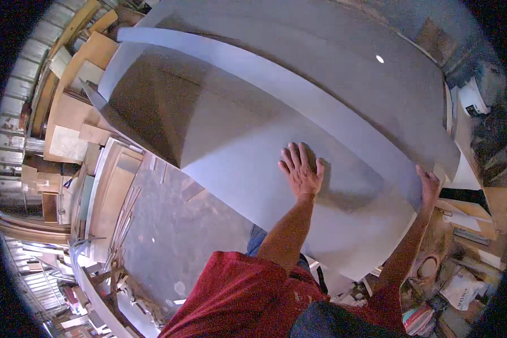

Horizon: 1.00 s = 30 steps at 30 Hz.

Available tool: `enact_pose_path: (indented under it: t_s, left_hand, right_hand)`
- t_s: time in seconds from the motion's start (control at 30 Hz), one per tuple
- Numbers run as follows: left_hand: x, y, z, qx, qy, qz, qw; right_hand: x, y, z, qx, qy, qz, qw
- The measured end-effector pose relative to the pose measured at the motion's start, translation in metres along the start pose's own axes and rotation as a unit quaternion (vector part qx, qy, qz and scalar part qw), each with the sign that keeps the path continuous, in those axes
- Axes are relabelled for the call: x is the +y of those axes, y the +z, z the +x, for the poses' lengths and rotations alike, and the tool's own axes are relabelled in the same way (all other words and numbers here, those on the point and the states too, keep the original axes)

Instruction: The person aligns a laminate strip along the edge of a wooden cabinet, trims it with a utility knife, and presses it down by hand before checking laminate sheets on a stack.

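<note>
My left hand (303,173) lies flat on a large smooth grey-white panel (242,149), with its fingers spread. A long pale board (270,76) runs across the panel's far side, from the upper left down to the right. At its right end my right hand (428,185) is closed on the board's edge; part of the grip is hidden behind it. A dark shadow falls on the panel's left part. Beyond the long board stretches another broad grey surface (372,73).
Boards and wooden offcuts (76,124) lean and lie stacked along the left. Concrete floor (180,236) shows below the panel. At the right are a white bucket (472,98), a white sack (462,288) and scattered scraps, close to my right arm.
</note>
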State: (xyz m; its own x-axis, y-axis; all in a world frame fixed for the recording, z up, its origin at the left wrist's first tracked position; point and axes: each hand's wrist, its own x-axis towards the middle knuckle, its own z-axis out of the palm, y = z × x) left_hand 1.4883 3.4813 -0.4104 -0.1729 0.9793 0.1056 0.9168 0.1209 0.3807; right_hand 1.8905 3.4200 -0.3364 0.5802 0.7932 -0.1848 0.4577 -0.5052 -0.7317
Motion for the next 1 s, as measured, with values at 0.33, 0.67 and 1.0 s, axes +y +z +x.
enact_pose_path:
  t_s: [0.33,0.67,1.0]
  left_hand:
    - [-0.001,0.004,-0.002,0.013,0.005,-0.005,1.000]
    - [0.001,0.002,0.000,0.018,0.000,0.012,1.000]
    - [0.000,0.000,-0.001,0.009,0.003,0.003,1.000]
  right_hand:
    - [-0.005,0.040,0.007,0.198,-0.126,-0.011,0.972]
    - [-0.057,0.165,-0.084,0.002,-0.423,-0.258,0.869]
    - [-0.073,0.173,-0.074,-0.075,-0.409,-0.307,0.856]
